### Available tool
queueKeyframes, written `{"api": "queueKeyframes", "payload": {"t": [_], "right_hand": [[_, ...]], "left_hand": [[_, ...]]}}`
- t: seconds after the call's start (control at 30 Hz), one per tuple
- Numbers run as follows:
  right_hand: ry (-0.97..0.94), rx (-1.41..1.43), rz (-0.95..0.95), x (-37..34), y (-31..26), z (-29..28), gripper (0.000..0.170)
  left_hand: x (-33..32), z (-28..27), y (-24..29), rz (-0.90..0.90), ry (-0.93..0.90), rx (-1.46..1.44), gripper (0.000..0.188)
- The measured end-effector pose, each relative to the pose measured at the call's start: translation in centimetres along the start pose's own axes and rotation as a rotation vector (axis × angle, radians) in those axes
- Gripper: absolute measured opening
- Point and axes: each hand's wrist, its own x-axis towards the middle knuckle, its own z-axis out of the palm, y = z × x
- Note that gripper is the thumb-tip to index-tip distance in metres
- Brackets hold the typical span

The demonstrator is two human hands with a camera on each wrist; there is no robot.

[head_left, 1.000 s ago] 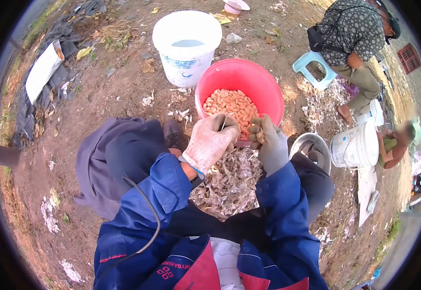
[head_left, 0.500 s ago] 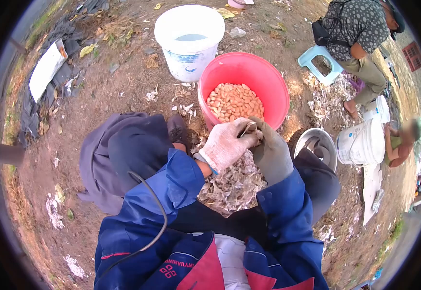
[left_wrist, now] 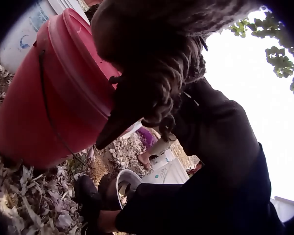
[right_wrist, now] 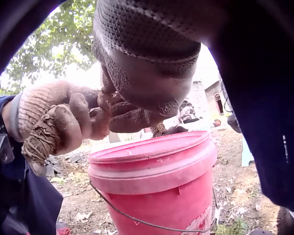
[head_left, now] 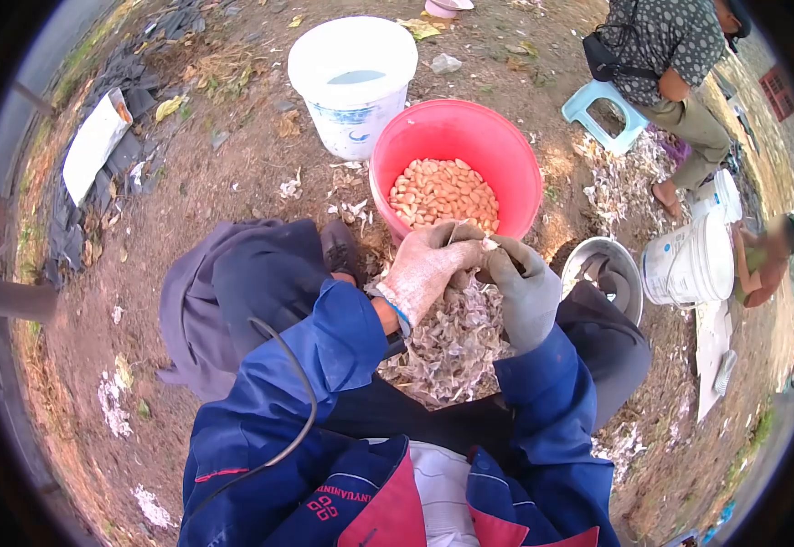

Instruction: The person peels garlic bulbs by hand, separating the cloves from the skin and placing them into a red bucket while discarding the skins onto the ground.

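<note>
Both gloved hands meet low over the near rim of the pink bucket (head_left: pixel 520 173). My left hand (head_left: pixel 424 272) has its fingers curled and its fingertips at a small pale piece (head_left: pixel 490 244). From the other side, my right hand (head_left: pixel 529 296) pinches that piece between thumb and fingers. In the right wrist view, the left hand (right_wrist: pixel 64 117) and right hand (right_wrist: pixel 147 73) touch at the fingertips, just above the bucket (right_wrist: pixel 157 171). Dark glove fabric of the left hand (left_wrist: pixel 152 63) hides its grip in the left wrist view. Peeled tan kernels (head_left: pixel 443 193) lie inside the bucket.
Dry husks (head_left: pixel 447 351) are heaped between the legs. Beyond the bucket stands a white bucket with liquid (head_left: pixel 351 109). A metal bowl (head_left: pixel 629 301) and white buckets (head_left: pixel 684 264) are at the right, near a person on a blue stool (head_left: pixel 607 96) and another person.
My hands were apart a second ago and have come together at the fingertips. Since half a second ago, the right fingers have spread slightly from the left, uncovering the pale piece.
</note>
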Motion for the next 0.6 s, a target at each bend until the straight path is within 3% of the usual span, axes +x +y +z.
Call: {"api": "queueKeyframes", "payload": {"t": [0.17,0.3,0.47,0.6], "right_hand": [[0.062,0.141,-0.056,-0.5,0.2,0.9,0.033],[0.057,0.128,-0.030,-0.7,0.3,1.2,0.032],[0.135,0.020,-0.198,-0.5,1.8,1.8,0.030],[0.134,0.034,-0.192,-0.6,1.8,2.2,0.029]], "left_hand": [[-0.9,1.9,-0.5,0.139,0.082,0.084,0.045],[-0.2,1.4,-1.4,0.157,0.065,0.089,0.043],[0.0,1.1,-1.3,0.237,0.031,0.183,0.037],[0.3,0.7,-2.0,0.263,0.027,0.244,0.036]]}}
